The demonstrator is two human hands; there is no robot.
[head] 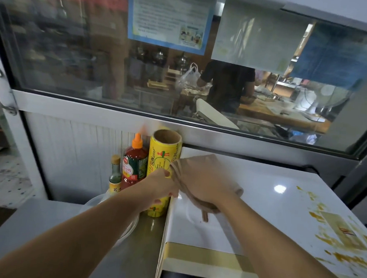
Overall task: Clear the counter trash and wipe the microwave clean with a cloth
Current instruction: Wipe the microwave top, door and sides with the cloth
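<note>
The white glossy microwave top [260, 197], smeared orange-brown at its four o'clock corner, awaits wiping. The right hand [205, 183] clenches a bunch of tan rubber bands [187, 195] at its nine o'clock edge; the left hand [160, 184] grasps the yellow cling-wrap roll [163, 159] beside it. Trash-clearing seems underway; next, I judge, discard the bands and fetch a cloth, none visible.

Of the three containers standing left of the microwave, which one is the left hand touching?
The yellow cling-wrap roll, the tallest, right beside the microwave. The left hand grips it; the red sauce bottle and small green bottle stand untouched.
</note>
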